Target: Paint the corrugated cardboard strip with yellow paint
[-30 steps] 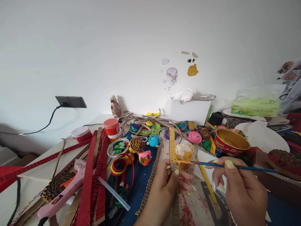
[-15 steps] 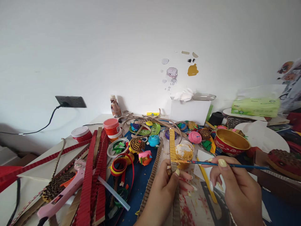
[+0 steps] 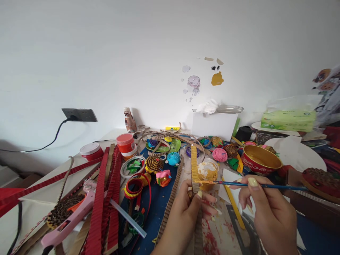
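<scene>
My left hand point(image 3: 186, 209) grips an upright strip of corrugated cardboard point(image 3: 194, 164) between thumb and fingers. The strip's upper part is yellow with paint, while its lower part is bare brown. In my right hand point(image 3: 268, 209) is a thin blue paintbrush point(image 3: 265, 185), held nearly level in a pinch. Its yellow-coated tip touches the strip just above my left thumb. Right behind the brush tip stands an open tub of yellow paint point(image 3: 207, 170), with thick paint around its mouth.
Red corrugated strips point(image 3: 98, 198) and a pink glue gun point(image 3: 70, 216) lie at left. Red paint tubs point(image 3: 125, 143) stand behind. Small coiled paper pieces point(image 3: 173, 158) spread across the middle. A red-and-gold tin point(image 3: 261, 161) and a yellow stick point(image 3: 233, 203) are at right.
My right hand and the brush have shifted very slightly right, the tip still against the strip. My left hand keeps its grip in nearly the same place.
</scene>
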`<state>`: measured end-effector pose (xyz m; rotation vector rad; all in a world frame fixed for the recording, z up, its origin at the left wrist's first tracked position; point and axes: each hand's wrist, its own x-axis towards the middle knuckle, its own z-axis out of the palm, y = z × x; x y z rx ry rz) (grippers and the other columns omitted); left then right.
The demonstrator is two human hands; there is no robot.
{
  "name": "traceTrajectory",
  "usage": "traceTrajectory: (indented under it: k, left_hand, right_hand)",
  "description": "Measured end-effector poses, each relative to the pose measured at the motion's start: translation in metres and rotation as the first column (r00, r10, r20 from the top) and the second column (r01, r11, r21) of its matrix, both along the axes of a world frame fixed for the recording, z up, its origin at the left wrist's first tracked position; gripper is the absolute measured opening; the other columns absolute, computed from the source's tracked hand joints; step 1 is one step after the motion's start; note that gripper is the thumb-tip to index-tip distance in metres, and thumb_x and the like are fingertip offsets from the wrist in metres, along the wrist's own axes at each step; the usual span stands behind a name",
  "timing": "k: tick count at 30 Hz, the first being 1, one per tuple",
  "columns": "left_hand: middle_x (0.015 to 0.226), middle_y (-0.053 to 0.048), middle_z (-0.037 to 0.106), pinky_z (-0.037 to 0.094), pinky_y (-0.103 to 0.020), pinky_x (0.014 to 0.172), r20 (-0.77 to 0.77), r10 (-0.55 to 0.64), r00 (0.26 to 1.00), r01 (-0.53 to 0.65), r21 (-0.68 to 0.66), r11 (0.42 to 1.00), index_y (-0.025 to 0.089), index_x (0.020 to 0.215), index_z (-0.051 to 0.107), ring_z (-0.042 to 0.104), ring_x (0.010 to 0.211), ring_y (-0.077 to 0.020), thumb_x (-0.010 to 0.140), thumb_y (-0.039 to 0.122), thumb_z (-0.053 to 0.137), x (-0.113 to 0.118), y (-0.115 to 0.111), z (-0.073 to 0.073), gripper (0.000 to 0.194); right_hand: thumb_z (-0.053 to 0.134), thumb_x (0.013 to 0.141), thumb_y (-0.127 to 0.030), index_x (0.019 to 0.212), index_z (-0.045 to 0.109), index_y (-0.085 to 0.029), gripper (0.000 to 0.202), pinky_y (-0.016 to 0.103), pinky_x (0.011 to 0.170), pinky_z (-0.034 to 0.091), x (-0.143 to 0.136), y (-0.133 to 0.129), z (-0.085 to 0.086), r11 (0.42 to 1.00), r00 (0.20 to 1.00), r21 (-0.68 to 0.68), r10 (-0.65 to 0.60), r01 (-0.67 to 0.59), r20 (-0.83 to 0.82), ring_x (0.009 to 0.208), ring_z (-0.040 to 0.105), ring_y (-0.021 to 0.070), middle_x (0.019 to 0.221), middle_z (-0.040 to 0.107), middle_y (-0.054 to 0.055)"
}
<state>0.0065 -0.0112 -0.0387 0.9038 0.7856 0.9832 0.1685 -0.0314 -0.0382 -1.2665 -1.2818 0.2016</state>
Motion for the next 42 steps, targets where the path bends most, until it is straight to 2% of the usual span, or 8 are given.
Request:
traceTrajectory:
  k: [3, 8, 13, 16, 20, 28, 34, 42]
  left_hand:
    - [0.084, -0.005, 0.070, 0.043, -0.025, 0.060, 0.004, -0.013, 1.000, 0.013, 0.021, 1.000, 0.016, 0.102, 0.046, 0.066, 0.062, -0.0136, 0.080, 0.035, 0.058, -0.0005, 0.0005, -0.0021, 0.031]
    - [0.087, -0.005, 0.069, 0.042, -0.024, 0.059, 0.012, -0.027, 1.000, 0.027, 0.019, 0.999, 0.017, 0.101, 0.045, 0.066, 0.064, -0.0137, 0.084, 0.031, 0.054, -0.0029, 0.0004, -0.0041, 0.024]
    - [0.088, -0.005, 0.069, 0.043, -0.026, 0.060, 0.013, -0.033, 0.999, 0.033, 0.027, 0.999, 0.018, 0.102, 0.044, 0.066, 0.066, -0.0149, 0.085, 0.029, 0.053, -0.0046, 0.0008, -0.0030, 0.021]
    - [0.085, -0.004, 0.069, 0.043, -0.026, 0.060, 0.018, -0.025, 1.000, 0.025, 0.017, 1.000, 0.018, 0.100, 0.046, 0.066, 0.065, -0.0155, 0.084, 0.030, 0.054, -0.0042, 0.0008, -0.0022, 0.021]
    - [0.086, -0.004, 0.069, 0.042, -0.027, 0.060, 0.008, -0.017, 1.000, 0.017, 0.022, 1.000, 0.018, 0.101, 0.048, 0.066, 0.065, -0.0153, 0.085, 0.030, 0.054, -0.0025, 0.0004, -0.0009, 0.021]
    - [0.084, -0.004, 0.068, 0.041, -0.025, 0.061, 0.019, -0.028, 0.999, 0.027, 0.030, 0.999, 0.017, 0.099, 0.048, 0.065, 0.063, -0.0139, 0.084, 0.029, 0.054, -0.0023, -0.0027, 0.0002, 0.019]
    - [0.085, -0.004, 0.069, 0.043, -0.026, 0.061, 0.022, -0.036, 0.999, 0.036, 0.014, 0.999, 0.018, 0.100, 0.047, 0.066, 0.065, -0.0146, 0.085, 0.029, 0.054, -0.0023, -0.0014, 0.0003, 0.020]
    - [0.084, -0.003, 0.069, 0.042, -0.026, 0.061, 0.015, -0.031, 0.999, 0.031, 0.016, 0.999, 0.019, 0.096, 0.049, 0.066, 0.064, -0.0156, 0.083, 0.031, 0.057, -0.0032, -0.0016, 0.0021, 0.020]
  right_hand:
    - [0.044, 0.092, -0.028, 0.083, 0.057, -0.021, 0.017, 0.019, 0.053, 0.042, 0.0000, 0.0000, -0.0002, 1.000, 1.000, 0.012, -0.005, 0.005, -0.001, 0.046, 0.047, 0.0078, 0.047, 0.050, -0.006]
    - [0.046, 0.091, -0.030, 0.075, 0.057, -0.020, 0.022, 0.021, 0.058, 0.044, 0.0018, -0.0003, -0.0031, 1.000, 1.000, 0.014, -0.016, 0.017, -0.023, 0.056, 0.056, 0.0097, 0.052, 0.054, -0.004]
    - [0.049, 0.090, -0.034, 0.079, 0.057, -0.021, 0.019, 0.024, 0.064, 0.045, -0.0028, 0.0002, 0.0016, 0.996, 0.973, 0.047, -0.061, 0.073, -0.224, 0.054, 0.054, 0.0102, 0.050, 0.052, -0.005]
    - [0.049, 0.089, -0.034, 0.082, 0.057, -0.021, 0.016, 0.025, 0.065, 0.045, -0.0053, -0.0002, 0.0034, 0.997, 0.957, 0.064, -0.012, 0.032, -0.289, 0.051, 0.052, 0.0100, 0.049, 0.050, -0.007]
    - [0.047, 0.091, -0.032, 0.082, 0.058, -0.022, 0.017, 0.024, 0.060, 0.044, -0.0047, -0.0013, 0.0010, 0.998, 0.980, 0.047, 0.039, -0.030, -0.195, 0.051, 0.051, 0.0102, 0.050, 0.050, -0.006]
    - [0.044, 0.092, -0.030, 0.082, 0.055, -0.021, 0.017, 0.021, 0.049, 0.040, -0.0042, -0.0003, 0.0031, 0.998, 0.997, 0.009, 0.068, -0.067, -0.044, 0.043, 0.046, 0.0086, 0.046, 0.048, -0.006]
    - [0.043, 0.092, -0.029, 0.084, 0.056, -0.021, 0.017, 0.022, 0.054, 0.042, -0.0027, -0.0003, 0.0004, 1.000, 0.999, 0.020, 0.020, -0.019, -0.044, 0.045, 0.047, 0.0086, 0.047, 0.048, -0.006]
    - [0.043, 0.092, -0.030, 0.084, 0.055, -0.021, 0.017, 0.021, 0.048, 0.040, -0.0032, -0.0010, 0.0029, 0.998, 0.998, 0.001, 0.062, -0.062, -0.027, 0.042, 0.045, 0.0091, 0.045, 0.048, -0.006]
